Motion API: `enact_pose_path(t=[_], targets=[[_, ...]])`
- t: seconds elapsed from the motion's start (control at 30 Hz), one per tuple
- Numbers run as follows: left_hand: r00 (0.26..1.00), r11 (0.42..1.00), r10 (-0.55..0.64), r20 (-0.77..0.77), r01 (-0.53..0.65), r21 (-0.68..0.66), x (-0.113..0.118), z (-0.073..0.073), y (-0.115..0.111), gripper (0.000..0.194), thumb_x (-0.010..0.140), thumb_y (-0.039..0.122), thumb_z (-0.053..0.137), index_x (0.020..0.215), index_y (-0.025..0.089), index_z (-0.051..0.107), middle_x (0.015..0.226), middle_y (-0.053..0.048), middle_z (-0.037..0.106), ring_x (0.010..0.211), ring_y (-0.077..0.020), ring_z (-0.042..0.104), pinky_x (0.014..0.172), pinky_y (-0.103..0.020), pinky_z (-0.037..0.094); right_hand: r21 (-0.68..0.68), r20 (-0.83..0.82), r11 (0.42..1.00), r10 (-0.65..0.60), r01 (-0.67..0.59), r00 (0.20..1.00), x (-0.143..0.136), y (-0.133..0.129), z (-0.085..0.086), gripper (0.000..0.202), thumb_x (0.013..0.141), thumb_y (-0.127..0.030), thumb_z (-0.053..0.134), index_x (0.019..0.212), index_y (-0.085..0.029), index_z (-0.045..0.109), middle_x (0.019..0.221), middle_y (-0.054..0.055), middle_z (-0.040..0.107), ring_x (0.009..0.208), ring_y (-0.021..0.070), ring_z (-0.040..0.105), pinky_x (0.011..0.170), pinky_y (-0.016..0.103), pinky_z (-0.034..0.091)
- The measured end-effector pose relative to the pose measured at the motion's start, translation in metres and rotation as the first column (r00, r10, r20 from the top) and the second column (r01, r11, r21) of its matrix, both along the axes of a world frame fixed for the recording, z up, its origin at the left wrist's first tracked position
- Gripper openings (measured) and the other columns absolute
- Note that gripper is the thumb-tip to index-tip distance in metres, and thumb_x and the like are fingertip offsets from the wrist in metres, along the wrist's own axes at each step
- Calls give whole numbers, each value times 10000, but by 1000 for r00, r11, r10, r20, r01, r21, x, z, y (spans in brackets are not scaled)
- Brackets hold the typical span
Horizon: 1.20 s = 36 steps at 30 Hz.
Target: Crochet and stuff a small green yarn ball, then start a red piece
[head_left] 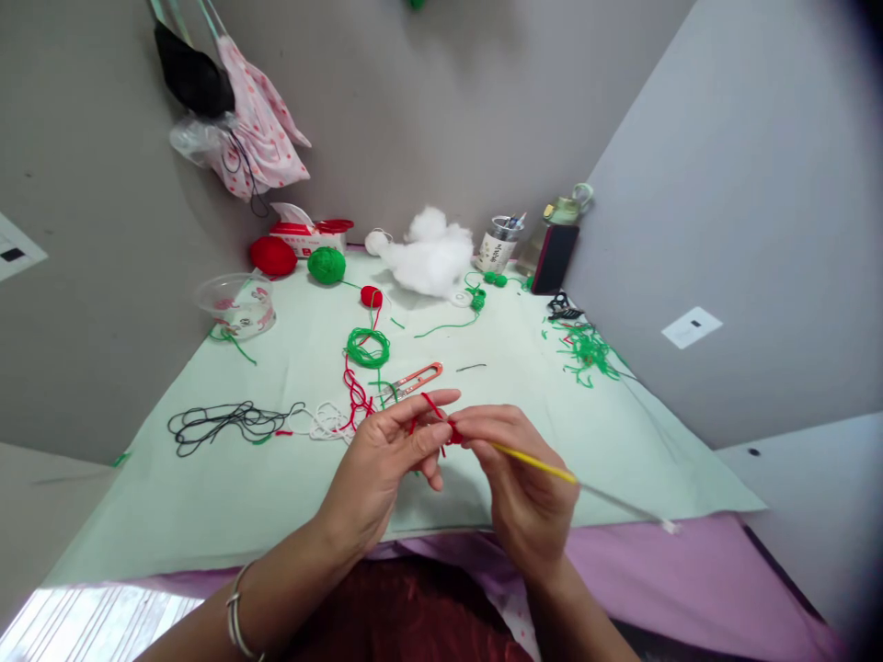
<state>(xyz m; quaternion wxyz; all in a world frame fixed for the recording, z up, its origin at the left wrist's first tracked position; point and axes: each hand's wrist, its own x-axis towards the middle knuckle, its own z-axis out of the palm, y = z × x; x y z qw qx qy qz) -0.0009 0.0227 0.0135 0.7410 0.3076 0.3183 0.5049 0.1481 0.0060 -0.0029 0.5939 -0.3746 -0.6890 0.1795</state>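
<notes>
Near the table's front edge, my left hand (390, 455) pinches a small piece of red crochet work (453, 432) between thumb and fingers. Red yarn (433, 405) runs over its raised index finger. My right hand (528, 469) grips a crochet hook with a yellow handle (534, 462), its tip at the red piece and hidden by the fingers. Just beyond the left hand lie orange thread snips (420, 375), a coil of green yarn (368, 348) and loose red yarn (355, 391). White yarn (327, 421) and black yarn (231, 425) spread to the left.
Along the back stand a tissue box (310, 239), red (273, 256) and green (326, 265) yarn balls, white stuffing (434, 257), a pen can (498, 246), a bottle (564, 210) and a phone (556, 259). A plastic tub (238, 308) sits left, green yarn scraps (590, 354) right. Walls enclose the table.
</notes>
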Motion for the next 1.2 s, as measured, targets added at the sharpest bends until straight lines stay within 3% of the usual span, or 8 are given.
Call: enact_pose_path(t=[0.1, 0.17, 0.4, 0.6, 0.83, 0.97, 1.03, 1.2], targets=[[998, 999, 10, 63, -7, -54, 1, 0, 2, 415, 724, 259, 917, 1123, 205, 818, 677, 52, 573, 474, -11, 447, 450, -136, 456, 165, 215, 982, -126, 92, 968, -1, -1, -8, 428, 930, -60, 662, 1274, -305, 733, 1166, 84, 739, 1011, 214, 711, 815, 346, 602], [994, 993, -27, 109, 39, -107, 1, -1, 3, 419, 722, 253, 920, 1123, 192, 818, 624, 64, 526, 466, -6, 398, 435, -122, 411, 190, 210, 976, -144, 104, 967, -1, -1, -10, 448, 930, -52, 656, 1292, -306, 726, 1173, 84, 735, 1022, 210, 709, 816, 337, 598], [991, 987, -25, 129, 45, -156, -5, -2, 7, 375, 752, 205, 896, 1118, 177, 818, 586, 79, 467, 473, -3, 353, 437, -109, 365, -63, -256, 998, -14, -2, 967, 1, 0, 0, 280, 1002, -105, 571, 1097, -274, 773, 925, 31, 736, 760, 154, 674, 688, 317, 557], [998, 998, -1, 69, 6, -68, -5, 1, 4, 287, 748, 233, 894, 1027, 201, 839, 636, 64, 519, 468, -2, 401, 442, -121, 409, -181, -447, 968, 76, -173, 891, 3, 0, 3, 217, 1021, -196, 580, 1030, -261, 788, 887, 22, 710, 703, 129, 652, 629, 281, 539], [997, 999, -2, -76, 5, 42, -1, -2, 0, 328, 775, 276, 877, 1095, 227, 825, 753, 22, 631, 544, -41, 509, 503, -156, 495, -155, -260, 982, 63, -106, 963, -1, 4, 3, 265, 1005, -133, 582, 1075, -294, 780, 962, 24, 760, 768, 144, 673, 681, 294, 570], [1000, 999, 20, -7, -21, -35, 1, -5, 0, 441, 743, 282, 906, 1168, 234, 801, 714, 48, 586, 482, -13, 427, 454, -139, 426, 113, 114, 990, -94, 82, 989, -3, 2, -5, 382, 936, -48, 646, 1206, -295, 758, 1053, 65, 755, 921, 184, 718, 758, 315, 602], [998, 994, -36, 59, 42, -101, 1, -7, 1, 444, 748, 286, 903, 1175, 218, 799, 651, 68, 516, 455, 1, 350, 433, -126, 373, 212, 184, 970, -158, 118, 970, -3, 2, -9, 426, 920, -33, 660, 1250, -290, 743, 1088, 79, 751, 960, 195, 723, 772, 321, 606], [990, 982, -67, 121, 87, -169, -5, -6, 8, 347, 751, 226, 893, 1086, 171, 822, 626, 83, 429, 467, 9, 277, 423, -111, 294, -50, -203, 997, -72, 63, 977, 3, 6, -3, 233, 988, -127, 591, 1054, -253, 775, 891, 42, 736, 747, 165, 684, 667, 316, 572]])
